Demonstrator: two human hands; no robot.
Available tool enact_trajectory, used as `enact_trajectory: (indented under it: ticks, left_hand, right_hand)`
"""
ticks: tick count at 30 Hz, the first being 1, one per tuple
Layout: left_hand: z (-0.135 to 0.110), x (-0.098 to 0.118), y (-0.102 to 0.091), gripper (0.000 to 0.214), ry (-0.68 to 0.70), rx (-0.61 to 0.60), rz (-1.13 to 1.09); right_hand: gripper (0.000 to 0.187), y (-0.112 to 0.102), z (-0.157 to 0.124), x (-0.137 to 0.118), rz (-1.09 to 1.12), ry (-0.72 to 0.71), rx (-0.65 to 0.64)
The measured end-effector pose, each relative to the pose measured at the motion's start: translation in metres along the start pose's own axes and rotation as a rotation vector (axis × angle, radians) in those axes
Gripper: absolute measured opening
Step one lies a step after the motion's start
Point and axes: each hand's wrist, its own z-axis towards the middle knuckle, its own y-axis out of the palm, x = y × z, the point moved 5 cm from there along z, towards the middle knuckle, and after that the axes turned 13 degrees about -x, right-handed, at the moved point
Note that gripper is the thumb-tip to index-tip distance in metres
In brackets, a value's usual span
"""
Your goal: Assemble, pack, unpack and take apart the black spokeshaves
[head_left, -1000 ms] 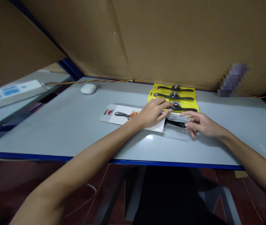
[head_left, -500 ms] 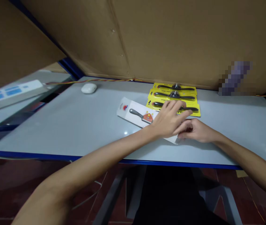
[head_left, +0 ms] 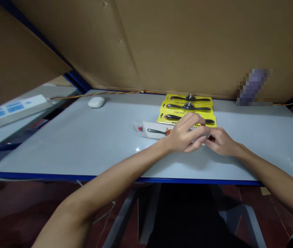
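A long white package [head_left: 146,130] holds a tool with a dark handle and an orange patch; its kind cannot be made out. My left hand [head_left: 187,134] is closed over the package's right part, hiding that part. At its right end, my right hand [head_left: 220,141] pinches the package's edge, with its fingertips close against my left fingers. Just behind my hands lie three yellow carded packs of dark spokeshaves: a back pack [head_left: 205,103], a middle pack [head_left: 165,106] and a front pack [head_left: 162,119]. My left hand covers part of the front one.
A white rounded case [head_left: 96,102] lies at the table's back left. Farther left, a white power strip [head_left: 14,107] rests on another surface. A twisted red and yellow cord [head_left: 110,93] runs along the cardboard wall [head_left: 182,44]. A blurred purple object [head_left: 253,86] stands at the back right.
The white package has turned from slanting to nearly level, and its right end is now lifted up off the table in my hands. The spokeshave packs have not moved on the table.
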Motion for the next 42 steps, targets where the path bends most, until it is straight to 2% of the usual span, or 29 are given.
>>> enact_trajectory:
  ticks: [2, 4, 6, 9, 11, 14, 16, 18, 21, 24, 27, 33, 37, 39, 42]
  left_hand:
    - [-0.011, -0.015, -0.005, 0.042, -0.033, -0.124, 0.102]
    - [-0.022, -0.037, -0.016, 0.047, -0.127, -0.185, 0.152]
    - [-0.031, -0.058, -0.032, 0.051, -0.263, -0.157, 0.175]
    - [-0.037, -0.081, -0.051, 0.053, -0.457, -0.041, 0.164]
    - [-0.037, -0.089, -0.046, 0.049, -0.572, -0.085, 0.050]
    - [-0.038, -0.090, -0.017, 0.046, -0.713, -0.286, -0.164]
    - [-0.036, -0.084, 0.001, 0.042, -0.681, -0.420, -0.122]
    - [-0.034, -0.078, 0.009, 0.042, -0.609, -0.448, -0.044]
    - [-0.034, -0.075, 0.012, 0.044, -0.579, -0.482, 0.004]
    - [-0.035, -0.075, 0.014, 0.043, -0.584, -0.577, 0.009]
    - [-0.035, -0.074, 0.013, 0.043, -0.577, -0.615, 0.012]
    - [-0.036, -0.078, 0.008, 0.044, -0.698, -0.609, -0.045]
    - [-0.041, -0.094, -0.005, 0.046, -0.814, -0.512, -0.067]
    - [-0.049, -0.109, -0.014, 0.043, -0.908, -0.402, -0.153]
    - [-0.069, -0.134, -0.026, 0.038, -1.074, -0.246, -0.317]
  right_hand:
    - [0.028, -0.012, -0.006, -0.002, -0.169, 0.013, 0.001]
    - [0.036, -0.024, -0.013, 0.001, -0.314, 0.059, -0.014]
    - [0.040, -0.033, -0.019, 0.006, -0.407, 0.112, -0.036]
    - [0.041, -0.038, -0.022, 0.009, -0.503, 0.096, -0.051]
    - [0.036, -0.034, -0.021, 0.006, -0.552, 0.055, -0.070]
    - [0.034, -0.023, -0.016, 0.003, -0.594, 0.034, -0.071]
    - [0.034, -0.016, -0.012, 0.004, -0.610, 0.044, -0.071]
    - [0.033, -0.011, -0.010, 0.007, -0.616, 0.051, -0.085]
    - [0.031, -0.009, -0.008, 0.014, -0.589, 0.051, -0.096]
    - [0.029, -0.012, -0.008, 0.022, -0.531, 0.063, -0.085]
    - [0.025, -0.016, -0.007, 0.029, -0.489, 0.128, -0.018]
    - [0.021, -0.022, -0.009, 0.031, -0.516, 0.262, 0.143]
    - [0.019, -0.023, -0.009, 0.027, -0.438, 0.178, 0.037]
    - [0.020, -0.025, -0.009, 0.027, -0.400, 0.152, -0.020]
    - [0.023, -0.027, -0.009, 0.030, -0.377, 0.198, -0.055]
